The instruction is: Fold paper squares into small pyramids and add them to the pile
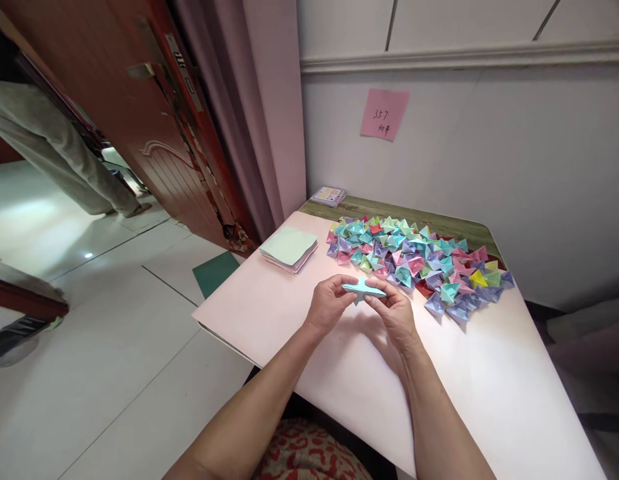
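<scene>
1. Fingers pinched nearly together on both sides: the left hand (pixel 326 307) grips one end of the light-blue folded paper (pixel 363 290), the right hand (pixel 399 317) the other.
2. And look at that paper: long axis running left to right, crosswise to the wearer, slim ends pointing towards each hand, a small flap showing above the middle and another below.
3. It's up over the worktop (pixel 259 300), just on the near side of the heap of folded paper shapes (pixel 403 275).
4. Left of the heap sits the stack of square paper (pixel 289 247), pale green on top.
5. Behind the heap, up high, a pink note (pixel 384 123)!
</scene>
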`<action>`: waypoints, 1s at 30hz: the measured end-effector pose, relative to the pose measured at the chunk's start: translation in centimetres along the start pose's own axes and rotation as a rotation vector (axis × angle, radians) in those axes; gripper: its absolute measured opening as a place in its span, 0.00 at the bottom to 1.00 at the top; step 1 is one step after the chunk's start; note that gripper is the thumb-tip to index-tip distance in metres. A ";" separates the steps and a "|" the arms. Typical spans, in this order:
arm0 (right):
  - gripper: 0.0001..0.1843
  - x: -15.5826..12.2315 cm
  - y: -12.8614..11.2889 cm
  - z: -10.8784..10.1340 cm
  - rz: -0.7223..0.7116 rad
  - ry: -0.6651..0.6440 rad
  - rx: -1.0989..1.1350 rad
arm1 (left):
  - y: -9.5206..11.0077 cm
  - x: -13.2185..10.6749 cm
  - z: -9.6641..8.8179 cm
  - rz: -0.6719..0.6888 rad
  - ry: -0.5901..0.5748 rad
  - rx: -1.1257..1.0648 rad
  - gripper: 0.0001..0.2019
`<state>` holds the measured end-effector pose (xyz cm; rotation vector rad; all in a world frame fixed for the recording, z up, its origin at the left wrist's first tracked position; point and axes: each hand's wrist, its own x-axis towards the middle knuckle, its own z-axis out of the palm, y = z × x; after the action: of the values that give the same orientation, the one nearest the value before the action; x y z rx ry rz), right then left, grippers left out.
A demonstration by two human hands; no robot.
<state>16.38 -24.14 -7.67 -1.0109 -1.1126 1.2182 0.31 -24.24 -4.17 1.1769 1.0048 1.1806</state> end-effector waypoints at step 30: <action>0.20 -0.5 -0.1 0.9 0.099 -0.024 -0.019 | -0.1 -1.1 -0.4 -0.137 0.090 0.064 0.08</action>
<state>15.54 -24.62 -7.44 -1.0792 -1.1055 1.3031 -0.24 -25.25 -4.38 1.0941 1.1804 1.1073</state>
